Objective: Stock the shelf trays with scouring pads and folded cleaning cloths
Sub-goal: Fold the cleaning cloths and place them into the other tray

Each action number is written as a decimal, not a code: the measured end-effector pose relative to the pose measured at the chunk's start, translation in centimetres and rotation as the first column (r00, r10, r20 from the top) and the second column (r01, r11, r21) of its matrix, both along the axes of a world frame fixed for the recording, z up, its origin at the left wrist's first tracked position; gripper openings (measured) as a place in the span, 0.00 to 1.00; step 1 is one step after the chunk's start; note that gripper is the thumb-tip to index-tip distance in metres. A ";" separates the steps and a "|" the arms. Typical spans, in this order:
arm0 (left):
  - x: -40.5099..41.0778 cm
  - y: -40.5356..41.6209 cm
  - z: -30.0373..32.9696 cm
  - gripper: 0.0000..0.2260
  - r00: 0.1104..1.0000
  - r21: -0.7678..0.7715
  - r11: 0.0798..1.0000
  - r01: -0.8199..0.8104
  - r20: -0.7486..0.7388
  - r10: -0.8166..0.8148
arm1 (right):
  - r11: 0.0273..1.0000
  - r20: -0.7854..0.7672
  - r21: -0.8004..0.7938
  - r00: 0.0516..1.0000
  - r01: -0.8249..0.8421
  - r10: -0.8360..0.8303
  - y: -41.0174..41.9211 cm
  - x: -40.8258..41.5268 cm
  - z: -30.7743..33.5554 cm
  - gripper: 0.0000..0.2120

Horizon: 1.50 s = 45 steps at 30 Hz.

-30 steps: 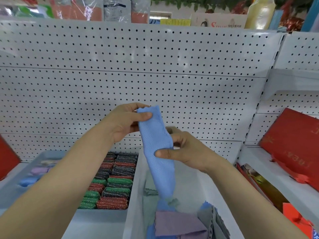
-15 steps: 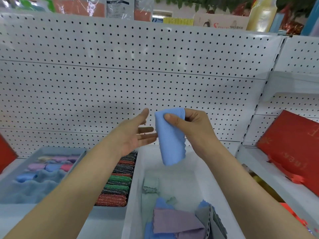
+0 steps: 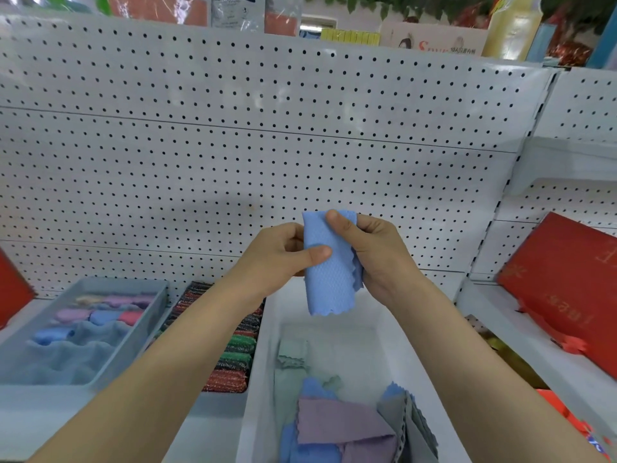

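The left hand [image 3: 273, 259], open a moment ago, now pinches the folded blue textured cloth [image 3: 329, 262] alongside the gripping right hand [image 3: 377, 255], above the white plastic tray [image 3: 417, 372].

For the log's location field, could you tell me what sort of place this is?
Most likely a shop aisle: white pegboard shelving, trays of scouring pads and cloths, packaged goods on top, and hands folding a blue cloth.
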<state>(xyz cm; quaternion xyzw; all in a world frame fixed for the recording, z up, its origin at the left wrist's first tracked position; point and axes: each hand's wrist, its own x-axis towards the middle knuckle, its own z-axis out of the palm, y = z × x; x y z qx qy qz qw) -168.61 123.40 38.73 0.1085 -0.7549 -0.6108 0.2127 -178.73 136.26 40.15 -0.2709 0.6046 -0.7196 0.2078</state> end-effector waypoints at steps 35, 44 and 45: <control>1.2 -0.2 -2.0 0.17 0.998 0.032 0.997 0.067 -0.018 -0.066 | 0.993 0.141 -0.122 0.990 0.009 0.008 -0.7 1.4 -0.5 0.08; 1.2 -0.7 -2.4 0.10 0.985 0.049 0.988 -0.144 -0.093 0.148 | 0.965 0.014 0.192 0.983 -0.180 0.180 0.2 0.7 -0.7 0.18; 1.2 -0.8 -2.4 0.09 0.979 0.050 0.984 -0.173 -0.098 0.177 | 0.961 0.007 0.220 0.986 -0.166 0.168 0.2 0.6 -0.8 0.21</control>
